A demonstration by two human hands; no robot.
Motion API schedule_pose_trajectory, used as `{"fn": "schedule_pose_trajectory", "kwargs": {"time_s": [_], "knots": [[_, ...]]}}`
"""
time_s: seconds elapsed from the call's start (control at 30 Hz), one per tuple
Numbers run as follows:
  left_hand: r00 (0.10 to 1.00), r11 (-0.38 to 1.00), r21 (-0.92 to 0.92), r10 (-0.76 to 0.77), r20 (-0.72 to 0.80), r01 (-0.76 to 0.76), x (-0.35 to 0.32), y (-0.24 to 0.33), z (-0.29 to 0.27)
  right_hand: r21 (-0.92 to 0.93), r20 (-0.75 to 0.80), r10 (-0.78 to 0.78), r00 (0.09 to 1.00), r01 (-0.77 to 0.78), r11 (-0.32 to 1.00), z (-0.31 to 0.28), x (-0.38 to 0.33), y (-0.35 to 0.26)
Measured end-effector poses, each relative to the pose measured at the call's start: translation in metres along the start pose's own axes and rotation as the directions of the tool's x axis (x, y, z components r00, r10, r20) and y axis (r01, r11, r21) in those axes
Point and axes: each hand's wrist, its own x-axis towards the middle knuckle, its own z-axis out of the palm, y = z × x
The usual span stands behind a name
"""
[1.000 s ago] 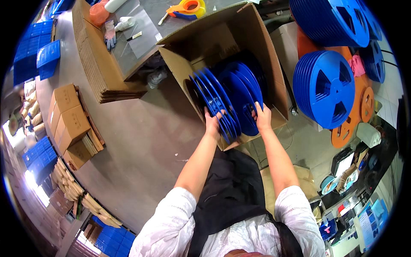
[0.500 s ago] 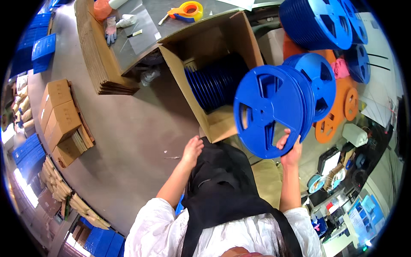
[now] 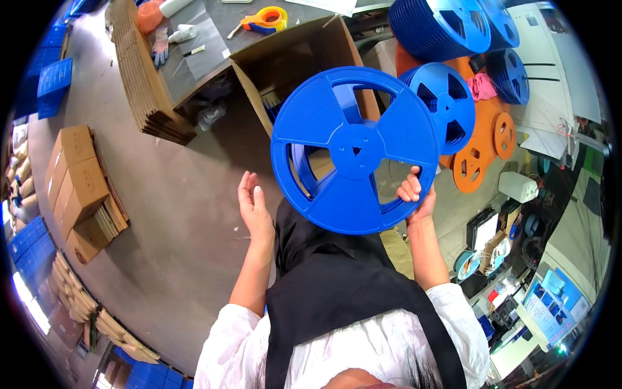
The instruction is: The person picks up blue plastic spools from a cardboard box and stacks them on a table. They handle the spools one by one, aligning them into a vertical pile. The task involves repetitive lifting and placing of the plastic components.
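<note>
Large blue plastic reels [image 3: 359,149], seemingly a few held together, are in front of me, the face of the nearest one turned toward me. My right hand [image 3: 418,194] grips them at the lower right of the rim, its fingers through a cut-out. My left hand [image 3: 256,207] is open and empty, to the left of the reels and apart from them, fingers up. Behind the reels stands an open cardboard box [image 3: 357,48]. Most of the box's inside is hidden by the reels.
Flattened cardboard [image 3: 146,84] leans at a metal table [image 3: 217,29] with a tape dispenser [image 3: 267,21] and a glove [image 3: 160,47]. More blue reels [image 3: 447,100] and orange reels [image 3: 470,170] stand at right. Closed cartons [image 3: 81,185] are stacked on the floor at left.
The held reels have moved left and turned to face me, now covering the box's opening. My left hand has moved left and up, and its curled fingers have opened. The view has shifted slightly.
</note>
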Motion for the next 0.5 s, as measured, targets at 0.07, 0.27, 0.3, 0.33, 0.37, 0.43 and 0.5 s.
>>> {"fn": "schedule_pose_trajectory", "kwargs": {"time_s": [0.07,0.27,0.3,0.33,0.37,0.43,0.5], "knots": [[0.989,0.985,0.111,0.139,-0.044,-0.134,-0.004,0.015,0.004,0.027,0.004,0.02,1.0,-0.02,0.999,0.003,0.0,0.002],[0.913,0.842,0.365,0.402,0.067,-0.398,-0.015,0.051,0.019,0.055,0.02,0.056,0.998,-0.057,0.997,0.008,-0.001,0.003],[0.899,0.796,0.424,0.42,0.125,-0.431,-0.017,0.055,0.022,0.039,0.006,0.057,0.998,-0.057,0.998,0.011,-0.001,0.005],[0.875,0.787,0.384,0.45,0.179,-0.483,-0.014,0.054,0.027,0.024,-0.007,0.058,0.998,-0.057,0.998,0.013,0.0,0.006],[0.835,0.67,0.5,0.467,0.29,-0.548,-0.013,0.062,0.041,-0.033,-0.02,0.043,0.999,-0.044,0.999,0.013,-0.002,0.003],[0.757,0.411,0.648,0.476,0.447,-0.641,-0.007,0.072,0.061,-0.101,0.016,0.062,0.998,-0.06,0.993,0.021,-0.006,0.007],[0.758,0.248,0.753,0.461,0.461,-0.609,0.009,0.06,0.078,-0.152,0.071,0.102,0.992,-0.09,0.984,0.036,-0.003,0.017]]}}
